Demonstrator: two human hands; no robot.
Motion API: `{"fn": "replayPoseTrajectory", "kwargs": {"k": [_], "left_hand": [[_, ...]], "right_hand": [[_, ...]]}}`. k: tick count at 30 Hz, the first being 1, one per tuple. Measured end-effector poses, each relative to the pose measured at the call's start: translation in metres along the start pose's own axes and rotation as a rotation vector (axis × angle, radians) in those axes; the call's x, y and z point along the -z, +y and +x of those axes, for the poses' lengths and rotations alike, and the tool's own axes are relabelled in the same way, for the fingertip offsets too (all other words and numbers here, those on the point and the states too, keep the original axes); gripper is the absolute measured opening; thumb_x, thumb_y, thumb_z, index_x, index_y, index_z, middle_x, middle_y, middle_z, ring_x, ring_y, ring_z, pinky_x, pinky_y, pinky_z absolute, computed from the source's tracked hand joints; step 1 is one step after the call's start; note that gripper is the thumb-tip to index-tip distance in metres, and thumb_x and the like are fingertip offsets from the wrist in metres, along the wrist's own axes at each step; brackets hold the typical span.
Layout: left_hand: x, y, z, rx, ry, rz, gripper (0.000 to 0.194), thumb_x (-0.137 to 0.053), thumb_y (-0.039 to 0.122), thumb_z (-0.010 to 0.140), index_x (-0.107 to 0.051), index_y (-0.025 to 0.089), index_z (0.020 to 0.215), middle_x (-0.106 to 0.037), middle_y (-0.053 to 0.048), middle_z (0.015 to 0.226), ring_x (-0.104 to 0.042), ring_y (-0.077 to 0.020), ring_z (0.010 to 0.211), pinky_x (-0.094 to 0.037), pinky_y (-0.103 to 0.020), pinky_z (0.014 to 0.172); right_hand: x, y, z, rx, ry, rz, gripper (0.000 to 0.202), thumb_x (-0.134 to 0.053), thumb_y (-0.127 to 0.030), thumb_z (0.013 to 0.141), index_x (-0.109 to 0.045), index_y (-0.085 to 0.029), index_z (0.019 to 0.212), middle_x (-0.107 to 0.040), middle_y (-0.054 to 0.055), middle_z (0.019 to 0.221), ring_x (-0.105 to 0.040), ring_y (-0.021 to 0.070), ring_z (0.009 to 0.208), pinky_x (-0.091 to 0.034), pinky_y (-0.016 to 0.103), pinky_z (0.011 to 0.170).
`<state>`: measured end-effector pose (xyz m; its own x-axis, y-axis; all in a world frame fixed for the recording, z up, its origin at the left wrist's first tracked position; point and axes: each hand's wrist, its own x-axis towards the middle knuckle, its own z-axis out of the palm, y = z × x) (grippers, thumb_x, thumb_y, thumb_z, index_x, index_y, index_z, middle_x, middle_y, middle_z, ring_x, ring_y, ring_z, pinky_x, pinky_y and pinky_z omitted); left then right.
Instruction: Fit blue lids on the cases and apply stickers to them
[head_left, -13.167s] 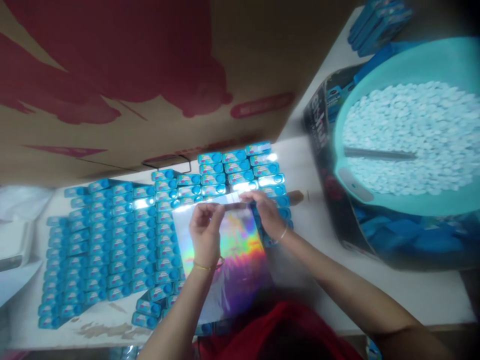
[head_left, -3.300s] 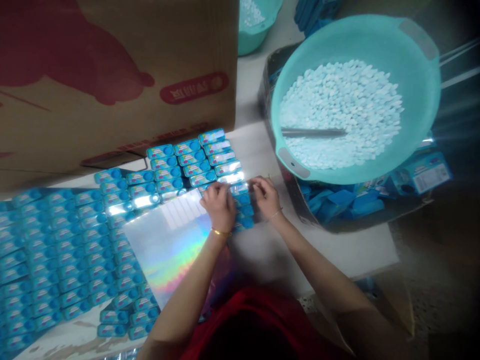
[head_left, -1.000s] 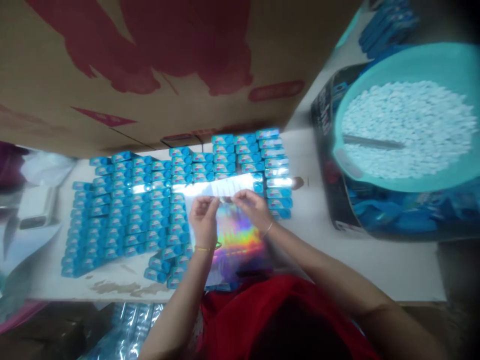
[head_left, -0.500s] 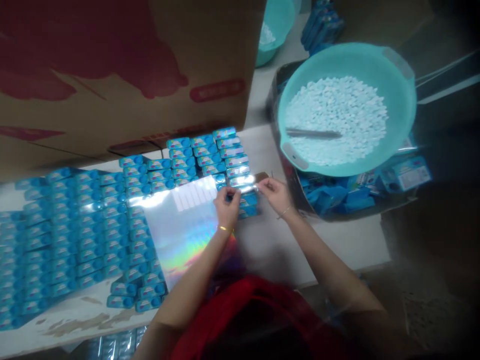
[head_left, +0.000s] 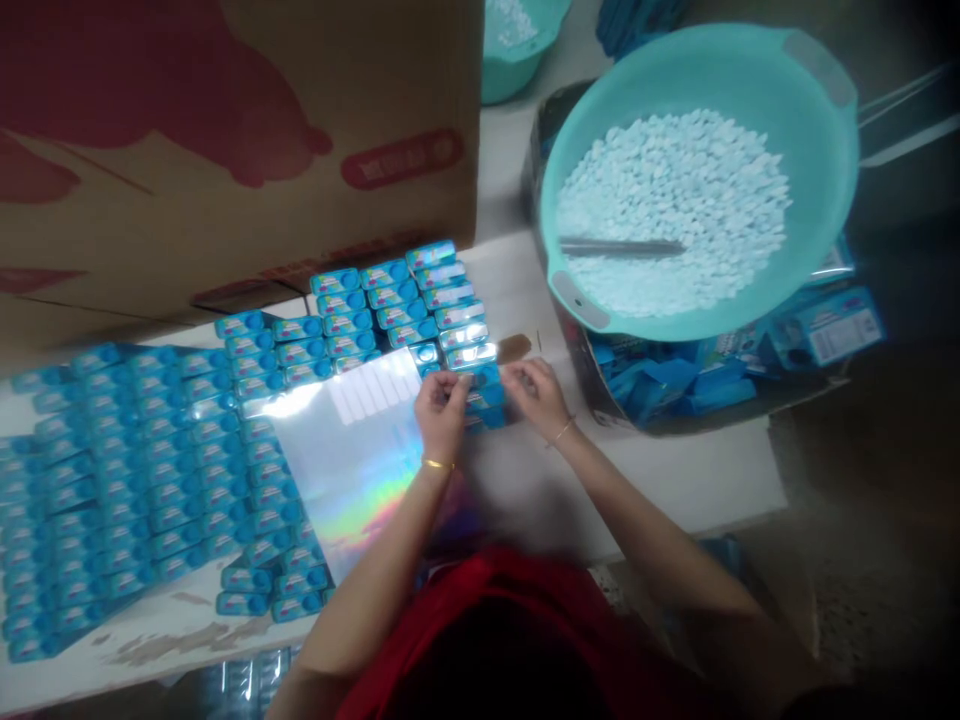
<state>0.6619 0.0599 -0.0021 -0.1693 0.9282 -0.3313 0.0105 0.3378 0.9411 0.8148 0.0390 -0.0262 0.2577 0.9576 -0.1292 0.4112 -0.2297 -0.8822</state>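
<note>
My left hand (head_left: 442, 412) is closed in a pinch at the left end of a blue box (head_left: 482, 398) in the nearest rows; what its fingers hold, if anything, is too small to make out. At the right end of the same box, my right hand (head_left: 537, 396) has its thumb and forefinger together, slightly blurred. Just beyond, a box with a bright reflective strip (head_left: 470, 356) on it lies in the column. A shiny rainbow sheet (head_left: 360, 480) with white label strips (head_left: 375, 388) lies beside and partly under my left forearm, over more blue boxes.
Rows of small blue boxes (head_left: 176, 470) cover the left of the table (head_left: 720, 480). A large printed carton (head_left: 247, 200) stands behind. At right, a turquoise basin (head_left: 817, 190) of white pellets with a grey tool (head_left: 622, 247) rests on a carton of blue packets (head_left: 675, 385).
Both hands have come slightly nearer to me, from the glinting box to the one before it. A bright strip between my fingertips earlier no longer shows there. The view has shifted.
</note>
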Motion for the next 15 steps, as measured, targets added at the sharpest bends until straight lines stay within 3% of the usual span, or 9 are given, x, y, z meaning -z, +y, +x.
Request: {"fn": "replayPoseTrajectory", "kwargs": {"k": [4,9,12,15], "left_hand": [[-0.001,0.010,-0.001,0.105,0.003,-0.157,0.021,-0.073,0.029,0.068,-0.056,0.017,0.068,-0.053,0.005,0.060,-0.048,-0.0071,0.057,-0.040,-0.020,0.060],[-0.001,0.010,-0.001,0.142,-0.024,-0.186,0.021,-0.073,0.030,0.068,-0.057,0.018,0.069,-0.053,0.005,0.059,-0.047,-0.0076,0.056,-0.040,-0.021,0.059],[0.000,0.001,0.000,0.073,-0.001,-0.075,0.018,-0.070,0.030,0.072,-0.057,0.018,0.070,-0.053,0.005,0.061,-0.048,-0.0088,0.058,-0.040,-0.022,0.060],[0.000,-0.007,0.001,-0.130,0.038,0.263,0.014,-0.066,0.029,0.077,-0.058,0.019,0.071,-0.057,0.002,0.066,-0.051,-0.0128,0.067,-0.041,-0.027,0.070]], "right_hand": [[-0.008,-0.007,-0.011,-0.142,0.009,0.138,0.033,-0.062,-0.054,0.078,-0.064,-0.021,0.077,-0.060,0.003,0.081,-0.054,0.0172,0.076,-0.044,0.031,0.071],[-0.007,-0.016,-0.012,-0.308,0.005,0.319,0.033,-0.061,-0.052,0.076,-0.062,-0.020,0.078,-0.058,0.000,0.073,-0.050,0.0150,0.068,-0.042,0.029,0.066],[-0.006,-0.015,-0.011,-0.312,-0.008,0.350,0.029,-0.062,-0.048,0.076,-0.058,-0.020,0.072,-0.051,-0.003,0.063,-0.046,0.0133,0.062,-0.040,0.027,0.061],[-0.007,-0.007,-0.007,-0.203,0.065,0.223,0.023,-0.060,-0.041,0.079,-0.055,-0.020,0.070,-0.051,-0.002,0.066,-0.047,0.0141,0.065,-0.040,0.027,0.063]]}}
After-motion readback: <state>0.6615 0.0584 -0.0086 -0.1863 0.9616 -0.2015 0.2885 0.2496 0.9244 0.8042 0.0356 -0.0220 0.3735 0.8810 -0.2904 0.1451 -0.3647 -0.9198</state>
